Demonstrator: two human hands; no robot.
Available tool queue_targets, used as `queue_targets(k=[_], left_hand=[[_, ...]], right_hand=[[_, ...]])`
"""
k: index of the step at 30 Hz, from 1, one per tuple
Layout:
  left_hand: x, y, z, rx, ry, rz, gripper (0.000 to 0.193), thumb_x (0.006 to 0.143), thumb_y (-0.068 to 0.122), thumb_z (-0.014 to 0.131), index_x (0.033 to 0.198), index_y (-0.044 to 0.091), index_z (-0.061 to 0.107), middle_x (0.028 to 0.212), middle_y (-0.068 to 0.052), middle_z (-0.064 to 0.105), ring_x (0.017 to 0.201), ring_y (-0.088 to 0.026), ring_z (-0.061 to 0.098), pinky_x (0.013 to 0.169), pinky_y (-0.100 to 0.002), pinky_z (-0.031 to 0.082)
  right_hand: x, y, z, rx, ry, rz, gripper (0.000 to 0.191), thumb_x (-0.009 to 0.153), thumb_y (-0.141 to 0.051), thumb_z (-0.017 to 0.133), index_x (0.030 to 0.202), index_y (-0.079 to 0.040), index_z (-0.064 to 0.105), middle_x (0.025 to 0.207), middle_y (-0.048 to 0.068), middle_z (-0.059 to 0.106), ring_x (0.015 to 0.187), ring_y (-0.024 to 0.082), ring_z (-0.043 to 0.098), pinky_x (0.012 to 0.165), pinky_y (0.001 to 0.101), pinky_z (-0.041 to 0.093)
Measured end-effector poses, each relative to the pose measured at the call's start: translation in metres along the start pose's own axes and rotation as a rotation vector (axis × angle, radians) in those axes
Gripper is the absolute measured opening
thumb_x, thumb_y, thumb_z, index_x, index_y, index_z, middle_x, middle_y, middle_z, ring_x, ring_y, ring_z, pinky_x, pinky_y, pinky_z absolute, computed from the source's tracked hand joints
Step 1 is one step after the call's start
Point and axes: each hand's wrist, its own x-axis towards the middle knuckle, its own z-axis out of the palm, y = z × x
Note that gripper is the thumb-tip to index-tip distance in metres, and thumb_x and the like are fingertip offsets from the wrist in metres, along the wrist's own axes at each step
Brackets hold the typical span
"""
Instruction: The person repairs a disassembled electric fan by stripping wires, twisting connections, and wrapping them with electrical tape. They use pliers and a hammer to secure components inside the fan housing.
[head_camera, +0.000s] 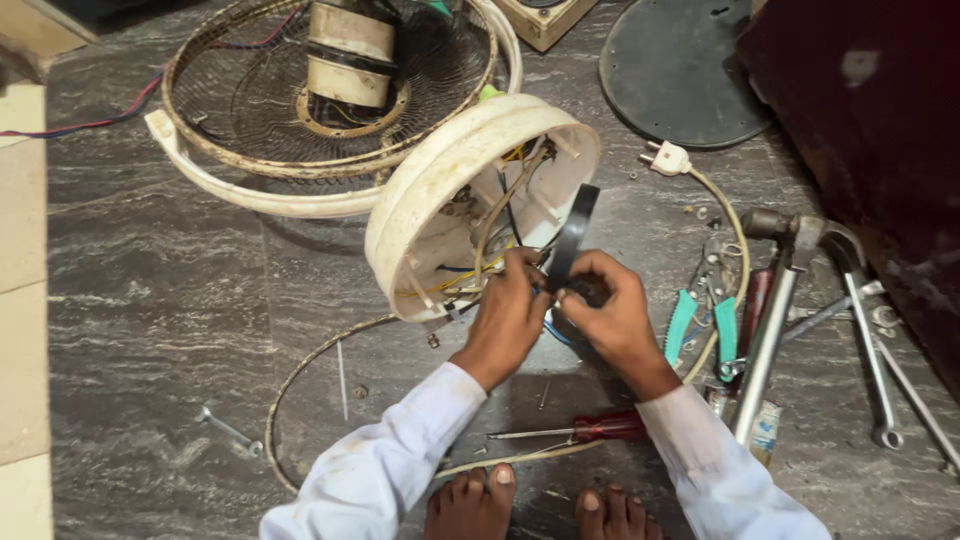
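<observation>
A cream round fan base housing (440, 190) lies tipped on its side with coloured wires (490, 230) showing inside. My left hand (510, 315) pinches the wires at the housing's lower rim. My right hand (615, 315) holds a roll of black insulating tape (572, 235) upright beside those wires, touching them. Both white sleeves reach in from the bottom edge, and my bare toes (540, 500) show below.
A fan grille with motor (330, 90) lies behind. A red-handled screwdriver (600, 428) sits near my feet. Teal-handled pliers (700, 330), spanners (875, 350), a metal tube (770, 340) and a white plug (668, 158) lie right. A dark disc (680, 70) sits at back; a small spanner (228, 430) lies left.
</observation>
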Motion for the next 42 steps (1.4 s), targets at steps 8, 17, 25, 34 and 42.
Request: queue_targets(k=[8,17,25,34,42], left_hand=[[0.001,0.002,0.0,0.263,-0.036,0.045,0.052,0.074,-0.002,0.068,0.122,-0.007,0.05,0.095,-0.026,0.064,0.088,-0.044,0.064,0.083,-0.051,0.047],[0.001,0.008,-0.001,0.279,-0.098,-0.017,0.015,0.094,0.002,0.056,0.109,-0.002,0.058,0.106,-0.024,0.062,0.089,-0.046,0.063,0.081,-0.054,0.049],[0.011,-0.003,-0.008,0.026,-0.053,0.172,0.028,0.091,-0.004,0.051,0.119,-0.005,0.053,0.114,-0.028,0.059,0.108,-0.047,0.06,0.093,-0.052,0.047],[0.011,-0.017,-0.004,-0.414,-0.076,-0.206,0.021,0.103,0.015,0.061,0.118,0.001,0.059,0.101,-0.009,0.065,0.081,-0.016,0.056,0.074,-0.031,0.048],[0.016,-0.012,0.011,-0.416,0.082,-0.007,0.016,0.101,0.014,0.064,0.107,0.0,0.06,0.096,-0.008,0.068,0.087,-0.016,0.062,0.08,-0.03,0.05]], right_hand=[[-0.038,-0.022,0.019,0.035,0.07,0.135,0.015,0.09,-0.008,0.075,0.101,-0.001,0.069,0.096,0.004,0.072,0.09,0.011,0.067,0.084,0.0279,0.054],[-0.044,-0.042,-0.035,0.056,-0.219,0.328,0.038,0.101,-0.033,0.053,0.092,-0.001,0.071,0.085,0.014,0.079,0.11,0.025,0.075,0.104,0.0422,0.052],[-0.015,-0.05,-0.052,-0.55,-0.482,0.595,0.04,0.087,-0.044,0.065,0.105,-0.008,0.069,0.082,0.006,0.076,0.08,0.019,0.075,0.078,0.0339,0.06],[-0.004,-0.049,-0.031,-0.642,-0.331,-0.011,0.041,0.095,-0.036,0.062,0.113,0.0,0.066,0.088,0.024,0.071,0.079,0.035,0.071,0.07,0.0452,0.052],[-0.005,-0.047,-0.01,-0.7,-0.169,0.169,0.035,0.095,-0.026,0.063,0.12,-0.002,0.063,0.085,0.027,0.069,0.083,0.044,0.069,0.073,0.0481,0.051]])
